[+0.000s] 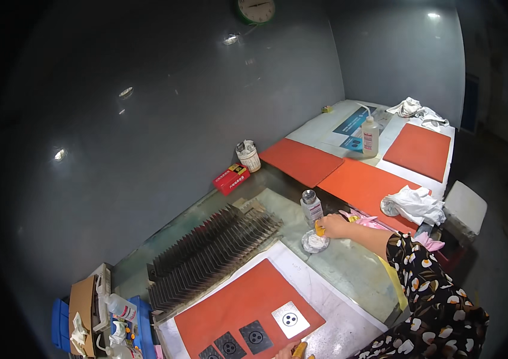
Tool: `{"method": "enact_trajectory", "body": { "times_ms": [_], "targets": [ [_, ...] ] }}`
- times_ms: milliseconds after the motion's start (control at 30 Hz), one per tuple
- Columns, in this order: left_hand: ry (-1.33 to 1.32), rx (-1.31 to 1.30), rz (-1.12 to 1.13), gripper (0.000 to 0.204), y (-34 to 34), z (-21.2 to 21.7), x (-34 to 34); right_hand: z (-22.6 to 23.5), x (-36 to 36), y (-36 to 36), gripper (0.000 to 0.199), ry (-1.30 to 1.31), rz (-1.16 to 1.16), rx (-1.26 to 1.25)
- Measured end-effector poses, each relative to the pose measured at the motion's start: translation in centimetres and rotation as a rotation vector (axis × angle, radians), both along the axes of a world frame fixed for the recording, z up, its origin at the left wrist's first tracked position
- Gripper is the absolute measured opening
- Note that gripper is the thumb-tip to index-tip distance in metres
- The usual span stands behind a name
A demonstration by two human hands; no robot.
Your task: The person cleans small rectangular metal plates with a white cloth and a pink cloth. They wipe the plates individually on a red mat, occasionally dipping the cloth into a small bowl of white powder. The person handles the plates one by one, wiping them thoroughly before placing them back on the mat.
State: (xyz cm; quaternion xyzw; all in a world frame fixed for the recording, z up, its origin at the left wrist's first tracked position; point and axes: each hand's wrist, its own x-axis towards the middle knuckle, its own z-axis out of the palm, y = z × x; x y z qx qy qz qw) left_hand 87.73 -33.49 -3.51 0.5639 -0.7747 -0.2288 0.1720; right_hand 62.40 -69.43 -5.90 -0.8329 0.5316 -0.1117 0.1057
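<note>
My right hand (pixel 336 227) reaches over a small shallow dish (pixel 308 249) of white material, its fingers bent together and pointing down at it. Yellow covers that look like finger cots show at its fingertips; what the fingers pinch, if anything, is hidden. A bottle with a metal top (pixel 311 209) stands just behind the dish. At the lower edge, only a little of my left hand (pixel 286 351) shows, with a yellow-covered finger beside the orange mat (pixel 230 296). On that mat lie a white square plate (pixel 290 320) with a round black mark and several dark plates (pixel 256 337).
Many thin dark plates stand in a row (pixel 212 257) behind the mat. A red box (pixel 231 179) and a white container (pixel 248 157) sit by the wall. Farther right are a squeeze bottle (pixel 370 137), orange sheets (pixel 302 161) and white cloth (pixel 415 205). Blue bins (pixel 61 323) stand left.
</note>
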Motion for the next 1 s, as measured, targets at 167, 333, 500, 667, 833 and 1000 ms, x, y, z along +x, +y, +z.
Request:
{"method": "enact_trajectory", "body": {
  "times_ms": [167,333,500,667,833,1000],
  "targets": [
    [0.008,-0.122,0.083,0.051,1.7,-2.8,0.7,0.7,2.2,0.5,0.026,0.008,0.073,-0.079],
    [0.045,-0.069,0.011,0.054,0.4,0.2,0.1,0.4,0.8,0.2,0.024,0.061,0.055,-0.103],
    [-0.093,-0.198,-0.049,0.040,0.7,-0.5,0.4,0.9,1.4,0.4,0.024,0.048,-0.010,0.005],
    [0.071,-0.082,0.036,0.036,-0.2,1.6,-0.4,0.2,0.8,0.4,0.026,0.064,0.040,-0.099],
    [0.058,-0.212,0.059,0.036,0.2,0.8,-0.4,1.2,0.9,0.3,0.026,0.063,0.016,-0.038],
    [0.034,-0.108,0.033,0.036,-0.4,2.2,-0.3,0.8,0.8,-0.3,0.026,0.008,0.039,-0.017]
  ]
}}
